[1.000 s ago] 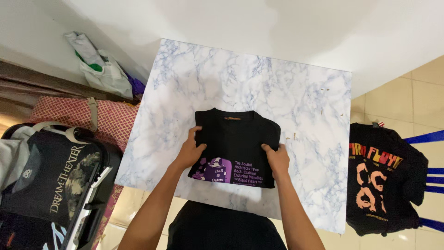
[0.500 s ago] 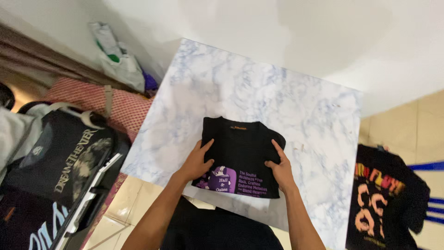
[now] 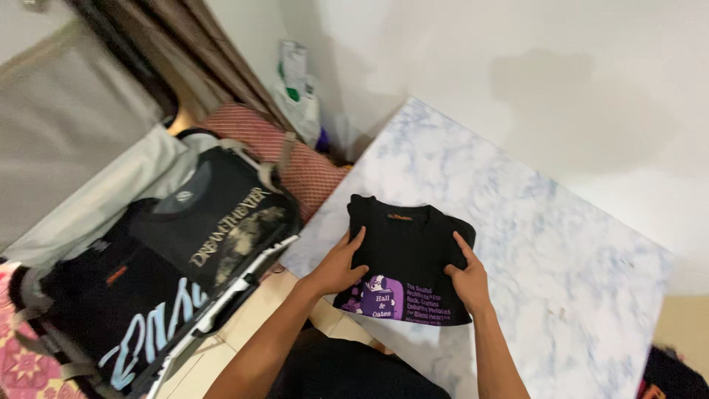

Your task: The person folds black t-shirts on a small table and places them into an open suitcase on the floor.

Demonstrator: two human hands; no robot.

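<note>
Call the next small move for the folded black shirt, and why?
Probably lift it and carry it left. Both hands, left hand and right hand, grip the sides of the folded black shirt on the marble table, and the open suitcase at left already holds dark shirts.

A folded shirt (image 3: 408,258) lies on a table (image 3: 532,244) at the frame's centre, near the table's lower left edge. A left hand (image 3: 338,267) and a right hand (image 3: 468,279) rest on its two sides. An open suitcase (image 3: 148,288) holding stacked shirts (image 3: 214,229) sits at lower left, a bag (image 3: 295,89) at upper centre.
</note>
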